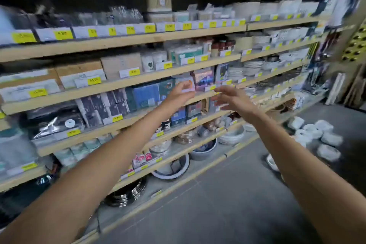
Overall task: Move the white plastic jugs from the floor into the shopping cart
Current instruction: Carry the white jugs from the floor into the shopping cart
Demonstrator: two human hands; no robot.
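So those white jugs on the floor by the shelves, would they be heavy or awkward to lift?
Probably light: the white jugs lie jumbled on the floor, which hints they are empty. Their rounded sides may let them roll or skid if nudged. Blur hides any handles, so grip is uncertain.

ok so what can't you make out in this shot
Head view only:
shopping cart: outside the frame.
white jugs: small, blurred; count unclear.
price tags: motion blur, unreadable.
left hand: blur hides whether it holds anything.
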